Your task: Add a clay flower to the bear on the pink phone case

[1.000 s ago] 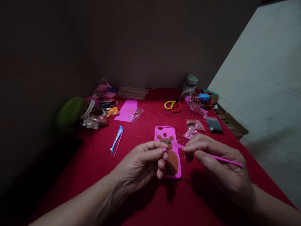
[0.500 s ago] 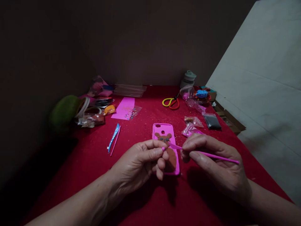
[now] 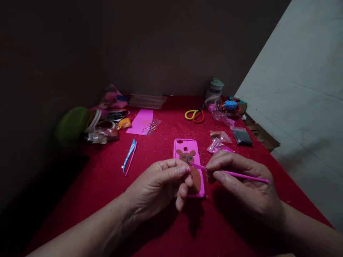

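Between thumb and forefinger, my left hand (image 3: 166,182) pinches a small piece of pink clay (image 3: 187,170). My right hand (image 3: 241,182) grips a slim pink modelling tool (image 3: 246,176) like a pen, its flat blade pointing left, close to my left fingertips. Whether the blade touches the clay I cannot tell. Below and behind my hands a pink phone case (image 3: 197,150) lies on the red cloth. On it is a brown clay bear (image 3: 197,178) with round ears and dark eyes; my left fingers hide part of its body.
A blue modelling knife (image 3: 129,155) and a thin pink stick (image 3: 132,159) lie to the left. Scissors (image 3: 195,116) with yellow and red handles lie further back. Bagged clay (image 3: 241,136) is at the right, with a pink card (image 3: 140,121) and small beads (image 3: 150,127) at the back left.
The pink tool and my right hand have shifted slightly left, the blade tip still near my left fingertips. My left hand keeps its pinch on the pink clay; its lower fingers have moved slightly.
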The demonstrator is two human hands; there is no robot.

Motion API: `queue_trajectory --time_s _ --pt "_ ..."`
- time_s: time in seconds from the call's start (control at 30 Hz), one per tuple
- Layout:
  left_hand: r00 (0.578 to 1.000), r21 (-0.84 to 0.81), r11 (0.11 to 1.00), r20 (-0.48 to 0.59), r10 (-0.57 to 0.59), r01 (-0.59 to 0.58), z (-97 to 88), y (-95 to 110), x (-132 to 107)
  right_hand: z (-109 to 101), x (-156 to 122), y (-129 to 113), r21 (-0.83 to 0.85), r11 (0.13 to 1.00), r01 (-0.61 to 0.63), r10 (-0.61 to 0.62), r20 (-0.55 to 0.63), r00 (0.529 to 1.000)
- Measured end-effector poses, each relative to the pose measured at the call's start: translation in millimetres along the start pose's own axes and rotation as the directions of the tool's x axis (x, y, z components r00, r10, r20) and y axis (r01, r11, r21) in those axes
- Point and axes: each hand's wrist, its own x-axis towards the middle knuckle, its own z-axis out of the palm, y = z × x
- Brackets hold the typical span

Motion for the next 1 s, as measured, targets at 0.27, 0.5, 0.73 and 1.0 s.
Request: queue_trajectory --time_s 0.27,0.5,0.73,1.0 --pt "0.998 0.006 1.000 0.060 0.003 -0.003 -4.3 -1.4 -0.4 -0.8 -1.0 3.0 -0.015 1.000 -0.001 0.001 -0.004 1.000" --pt "0.998 -0.002 1.000 0.064 0.003 -0.003 -5.6 -0.9 0.3 -0.3 -1.7 2.1 0.005 1.000 -0.005 0.005 0.003 1.000" --pt "1.000 -0.061 0.998 -0.008 0.013 -0.013 -6.2 -2.1 -0.1 2.5 -4.2 -3.1 -0.016 0.998 0.062 -0.061 0.041 0.997" --pt "0.998 -0.092 0.995 -0.063 0.030 -0.036 1.1 -2.8 0.4 16.7 -4.5 -6.4 -0.070 0.986 0.154 -0.157 -0.047 0.986"
